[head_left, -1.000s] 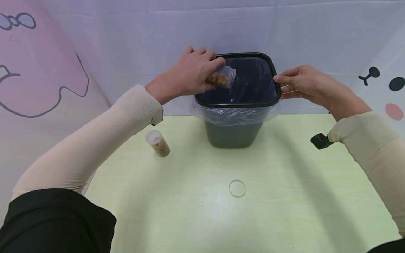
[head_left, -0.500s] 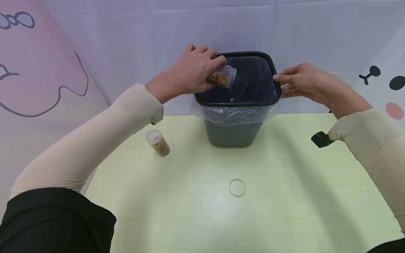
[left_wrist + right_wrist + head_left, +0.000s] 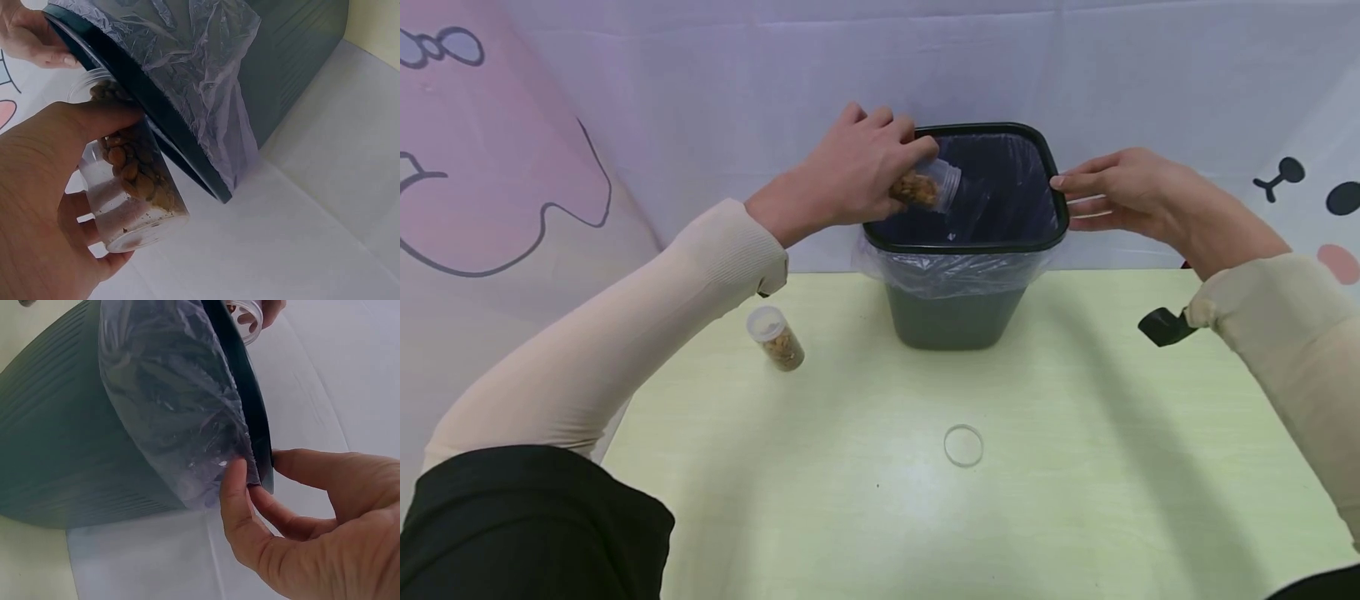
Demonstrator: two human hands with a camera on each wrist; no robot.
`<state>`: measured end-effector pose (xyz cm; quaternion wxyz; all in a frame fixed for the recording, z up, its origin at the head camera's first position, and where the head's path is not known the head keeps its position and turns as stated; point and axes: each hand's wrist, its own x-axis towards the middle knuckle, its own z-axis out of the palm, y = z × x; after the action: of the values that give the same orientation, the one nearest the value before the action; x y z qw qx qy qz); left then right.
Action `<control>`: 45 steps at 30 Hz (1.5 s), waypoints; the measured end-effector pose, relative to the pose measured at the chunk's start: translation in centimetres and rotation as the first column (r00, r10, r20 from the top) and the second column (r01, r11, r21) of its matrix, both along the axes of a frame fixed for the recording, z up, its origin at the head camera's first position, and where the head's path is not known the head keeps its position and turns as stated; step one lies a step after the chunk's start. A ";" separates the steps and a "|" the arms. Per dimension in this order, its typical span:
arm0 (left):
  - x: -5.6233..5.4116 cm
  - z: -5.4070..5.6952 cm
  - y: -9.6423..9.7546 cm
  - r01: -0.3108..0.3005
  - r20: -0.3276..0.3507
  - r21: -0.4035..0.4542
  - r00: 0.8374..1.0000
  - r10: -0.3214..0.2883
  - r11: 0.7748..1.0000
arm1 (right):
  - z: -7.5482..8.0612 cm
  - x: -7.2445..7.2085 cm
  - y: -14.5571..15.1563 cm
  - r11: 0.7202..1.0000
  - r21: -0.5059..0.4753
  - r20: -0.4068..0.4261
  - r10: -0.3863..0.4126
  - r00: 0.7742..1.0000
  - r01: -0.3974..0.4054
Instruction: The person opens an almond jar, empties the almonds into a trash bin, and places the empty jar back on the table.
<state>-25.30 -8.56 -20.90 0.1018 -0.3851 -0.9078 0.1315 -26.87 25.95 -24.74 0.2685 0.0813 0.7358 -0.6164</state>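
Note:
My left hand grips a clear plastic jar part-filled with brown almonds. The jar lies tilted on its side at the near left of a trash bin, its open mouth over the bin's opening. A clear liner bag folds over the bin's black rim. On the far side, my right hand pinches that rim, its thumb and fingers on either side, with a fingertip on the bag in the right wrist view. The inside of the bin is dark, and its bottom is hidden.
A second jar with a whitish lid and brown contents stands on the table at the left. A thin clear ring-shaped lid lies in front of the bin. White printed cloth hangs behind.
Very little differs. My right hand's fingers have shifted slightly at the rim, while the left hand keeps the jar tilted in nearly the same spot.

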 end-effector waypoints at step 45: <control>0.0 -0.3 0.0 0.051 -0.069 -0.020 0.996 -0.052 0.999 | -0.4 0.2 -0.5 0.992 -0.104 0.023 -0.066 0.998 0.068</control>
<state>-25.35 -8.59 -21.16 0.1332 -0.4045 -0.8922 0.1503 -26.71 25.50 -25.10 0.2586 0.0976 0.6965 -0.6621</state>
